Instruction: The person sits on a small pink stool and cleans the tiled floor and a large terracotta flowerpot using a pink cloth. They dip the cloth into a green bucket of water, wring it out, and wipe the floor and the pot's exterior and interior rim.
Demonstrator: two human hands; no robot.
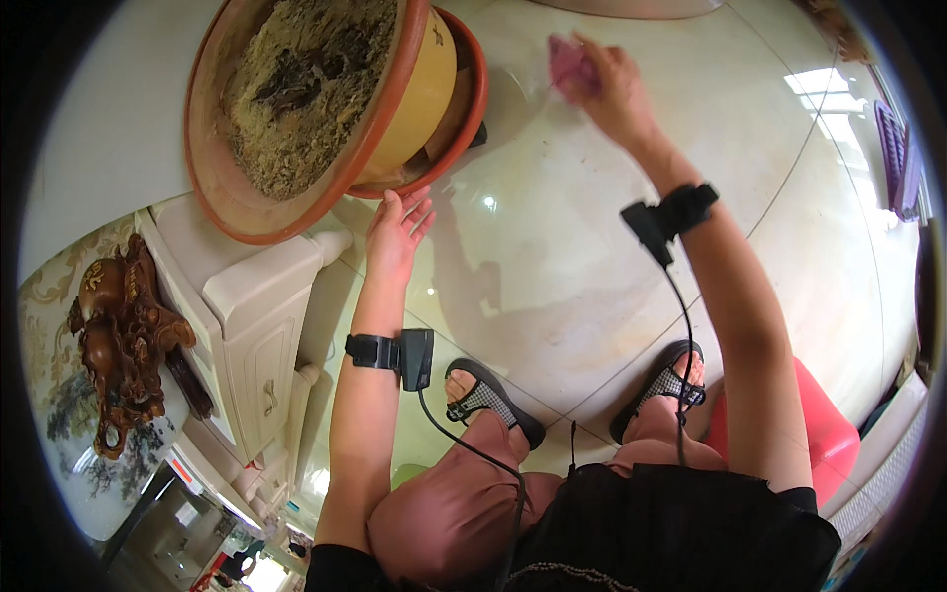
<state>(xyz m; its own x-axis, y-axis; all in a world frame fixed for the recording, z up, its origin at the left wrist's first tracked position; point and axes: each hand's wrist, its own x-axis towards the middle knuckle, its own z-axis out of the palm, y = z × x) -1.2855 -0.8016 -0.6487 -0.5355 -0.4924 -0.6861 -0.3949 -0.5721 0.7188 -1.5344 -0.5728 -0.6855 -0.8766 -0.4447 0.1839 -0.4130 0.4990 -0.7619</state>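
My left hand [397,231] is at the near edge of an orange-brown saucer [444,169], palm up and fingers apart. Its fingertips reach the saucer's rim, but I cannot tell whether they press on it. A large yellow planter pot [410,96] with an orange-brown rim stands in the saucer, filled with dry soil [296,140] and a dark withered stump [303,78]. Off to the right, my right hand [618,92] is closed around a crumpled pinkish-purple cloth [571,70], blurred, above the glossy tiled floor [547,222].
At left a cream cabinet [259,348] with a drawer bears a carved brown gourd ornament [122,340]. A red plastic stool [825,436] is by my right leg. Purple slatted plastic [895,159] leans at the far right. Cables run from both wrist-worn devices.
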